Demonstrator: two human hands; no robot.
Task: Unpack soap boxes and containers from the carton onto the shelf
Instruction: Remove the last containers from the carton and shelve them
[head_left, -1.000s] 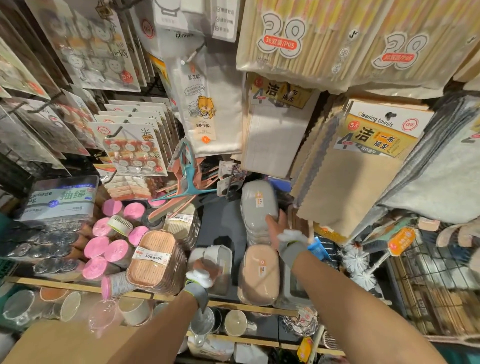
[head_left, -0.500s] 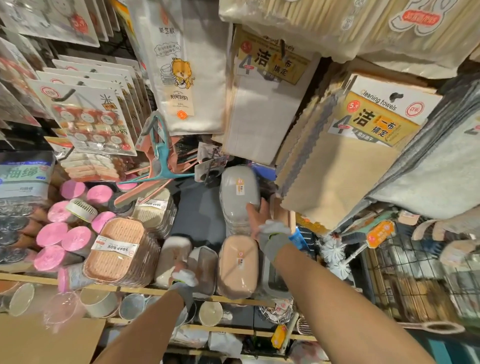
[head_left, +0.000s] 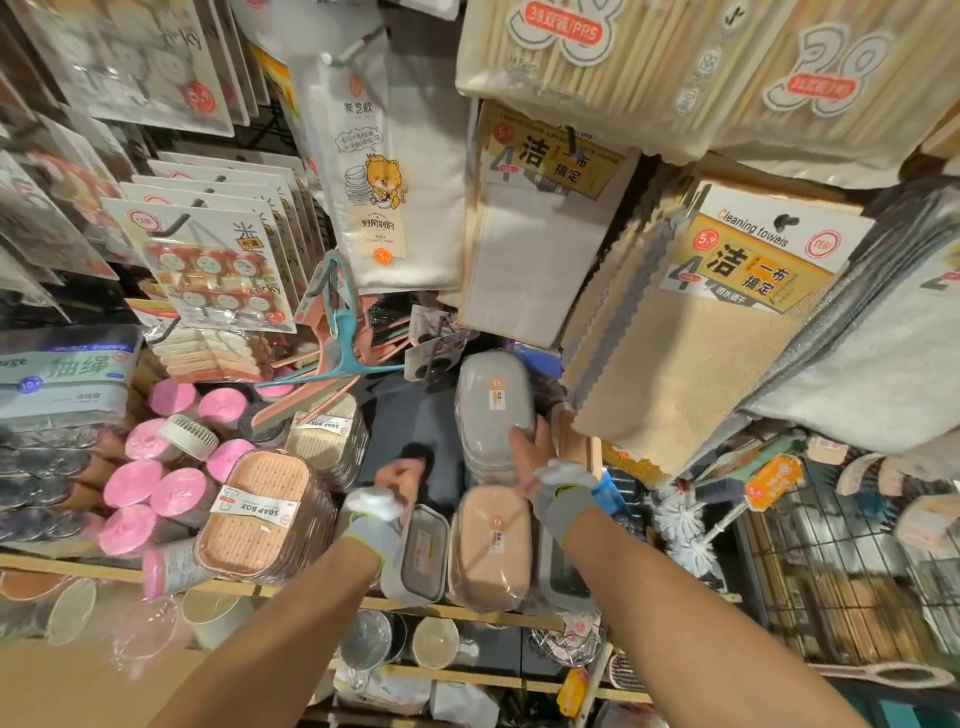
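- Head view gave us "SOAP BOX" on a white band across a stack of peach, dot-perforated soap boxes (head_left: 260, 514), the words upside down from our side.
- "Cleaning towels" stood on the card of a hanging cleaning towels pack (head_left: 727, 312) of beige cloth with zigzag edges.
- We saw a grey container (head_left: 493, 405), smooth plastic and a rounded oblong, topping a stack on the dark shelf (head_left: 400, 415). Its lid sticker was too small to read.
- Its long axis ran away from us toward the back of the shelf.
- We found a peach container (head_left: 491, 545) of the same shape just in front of it, in line, by the shelf's wooden edge.
- Our right hand (head_left: 545, 462), in a grey fingerless glove, lay against the grey container's near right side, its grip loose and fingers straight.
- Our left hand (head_left: 387, 491) hung over the far end of a clear container (head_left: 423, 553); we could not tell its grip.
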